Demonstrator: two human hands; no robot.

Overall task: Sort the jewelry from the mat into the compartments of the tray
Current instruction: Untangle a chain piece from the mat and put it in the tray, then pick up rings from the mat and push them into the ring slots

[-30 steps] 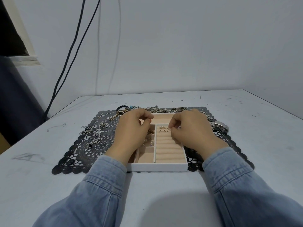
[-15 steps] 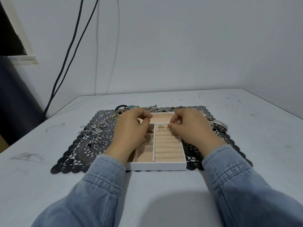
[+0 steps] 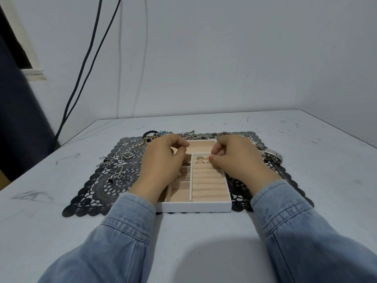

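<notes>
Hovering left hand (image 3: 163,160), right hand (image 3: 234,158) over tray (image 3: 193,207); fingers (image 3: 212,158) pinching together, contents impossible to tell. Judging rings (image 3: 201,158) light, slippery; favouring pinch across band.

Almost nothing changes. Right hand (image 3: 236,160): the knuckles roll a touch left compared with 1 s ago, uncovering slightly more of the watch (image 3: 272,155) at the right edge of the mat. Its pinched thumb and forefinger, which were lifted a little 0.5 s ago, are back down at the far ring rolls (image 3: 208,180) of the tray (image 3: 193,207). Too small to tell if anything is pinched. Left hand (image 3: 163,162): the curled forefinger draws in very slightly toward the thumb. The whole view drifts a hair up-left.
</notes>
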